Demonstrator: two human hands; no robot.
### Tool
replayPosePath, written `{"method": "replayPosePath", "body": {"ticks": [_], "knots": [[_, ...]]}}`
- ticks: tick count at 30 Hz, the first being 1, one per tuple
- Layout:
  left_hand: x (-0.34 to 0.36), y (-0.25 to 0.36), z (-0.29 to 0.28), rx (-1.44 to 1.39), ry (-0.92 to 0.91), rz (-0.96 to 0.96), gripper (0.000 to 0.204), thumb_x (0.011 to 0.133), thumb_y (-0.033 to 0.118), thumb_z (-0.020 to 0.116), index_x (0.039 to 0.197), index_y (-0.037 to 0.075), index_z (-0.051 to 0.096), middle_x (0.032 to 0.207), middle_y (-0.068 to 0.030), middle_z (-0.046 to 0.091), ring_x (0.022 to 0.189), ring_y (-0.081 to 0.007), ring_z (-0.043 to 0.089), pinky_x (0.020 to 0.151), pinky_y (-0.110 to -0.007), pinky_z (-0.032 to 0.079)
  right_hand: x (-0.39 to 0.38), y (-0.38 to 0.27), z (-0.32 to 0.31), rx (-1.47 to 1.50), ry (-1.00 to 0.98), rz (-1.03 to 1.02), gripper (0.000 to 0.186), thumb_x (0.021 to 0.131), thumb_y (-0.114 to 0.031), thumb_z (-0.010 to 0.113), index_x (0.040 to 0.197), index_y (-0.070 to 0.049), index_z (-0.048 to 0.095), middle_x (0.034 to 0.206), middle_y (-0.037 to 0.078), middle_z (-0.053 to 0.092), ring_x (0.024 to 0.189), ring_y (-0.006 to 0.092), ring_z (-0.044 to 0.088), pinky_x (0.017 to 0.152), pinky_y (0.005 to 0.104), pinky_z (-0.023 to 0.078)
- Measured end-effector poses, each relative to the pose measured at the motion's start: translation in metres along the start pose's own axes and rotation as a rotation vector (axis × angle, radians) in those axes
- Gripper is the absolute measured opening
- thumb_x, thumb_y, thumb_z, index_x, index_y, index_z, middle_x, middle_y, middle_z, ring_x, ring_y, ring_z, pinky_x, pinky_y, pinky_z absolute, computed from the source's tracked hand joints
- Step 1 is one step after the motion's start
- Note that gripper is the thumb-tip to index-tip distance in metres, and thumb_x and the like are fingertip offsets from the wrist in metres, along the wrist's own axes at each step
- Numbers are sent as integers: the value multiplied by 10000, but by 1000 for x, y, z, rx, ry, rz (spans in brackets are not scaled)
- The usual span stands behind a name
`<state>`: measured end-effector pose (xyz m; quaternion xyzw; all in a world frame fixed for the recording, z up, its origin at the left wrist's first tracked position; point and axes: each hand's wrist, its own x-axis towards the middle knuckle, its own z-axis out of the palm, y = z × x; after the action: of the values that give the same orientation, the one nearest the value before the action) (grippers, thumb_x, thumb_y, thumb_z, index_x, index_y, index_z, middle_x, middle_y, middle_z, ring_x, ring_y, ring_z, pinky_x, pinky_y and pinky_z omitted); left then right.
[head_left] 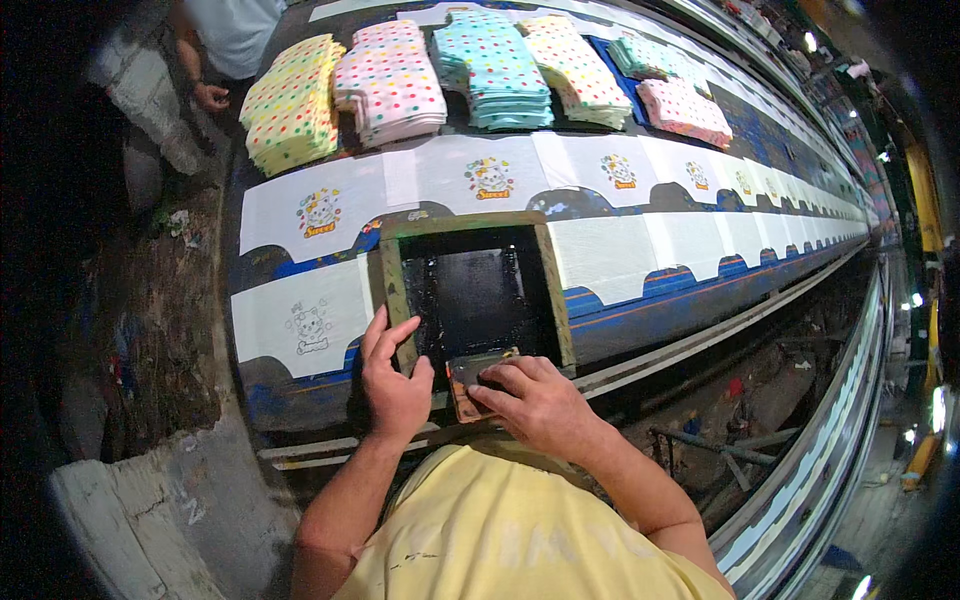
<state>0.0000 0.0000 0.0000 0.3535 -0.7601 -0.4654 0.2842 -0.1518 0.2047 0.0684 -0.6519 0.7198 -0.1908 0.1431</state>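
"Where's the wooden frame (465,223)?"
"At the table's (290,402) near edge; left hand (395,392) spread against it, right hand (540,405) clamped on a flat scraper (468,386)."
"Any writing?"
"Orange lettering (320,231) on white cloth (266,220)."

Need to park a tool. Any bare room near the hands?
Blue table strip right of the frame, between white pieces and rail; dark patch below the outline-printed piece, left of the left hand. Crowded: far side, dotted fabric stacks.
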Motion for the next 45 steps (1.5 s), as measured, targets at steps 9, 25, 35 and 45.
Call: {"method": "replayPosePath", "body": {"ticks": [9,25,35,45], "knots": [[-17,28,50,-9,154,140,383,784,-153,699,1105,35,791,1683,-294,573,1576,-421,562,1303,-479,428,-74,60,-2,489,733,411,442,949,-89,862,1376,-39,760,1464,210,708,1405,388,654,1209,511,502],[-24,104,239,-79,69,42,389,808,-137,702,1132,53,803,1708,-300,543,1622,-399,515,1315,-462,406,-189,206,-75,171,685,216,387,910,-44,830,1294,-20,785,1437,202,726,1392,450,654,1203,556,503],[-22,102,250,-139,75,0,393,805,-128,711,1124,66,832,1673,-313,570,1594,-409,544,1305,-461,415,-143,188,-94,-114,279,-95,493,873,-144,811,1354,-52,761,1372,171,719,1282,397,682,1050,540,577],[-22,93,251,-197,81,-15,409,865,-101,727,1228,62,825,1692,-290,568,1581,-390,561,1302,-454,425,-77,240,-174,-30,-103,-50,437,844,21,749,1278,-27,755,1138,180,729,1124,422,710,986,513,599]]}}
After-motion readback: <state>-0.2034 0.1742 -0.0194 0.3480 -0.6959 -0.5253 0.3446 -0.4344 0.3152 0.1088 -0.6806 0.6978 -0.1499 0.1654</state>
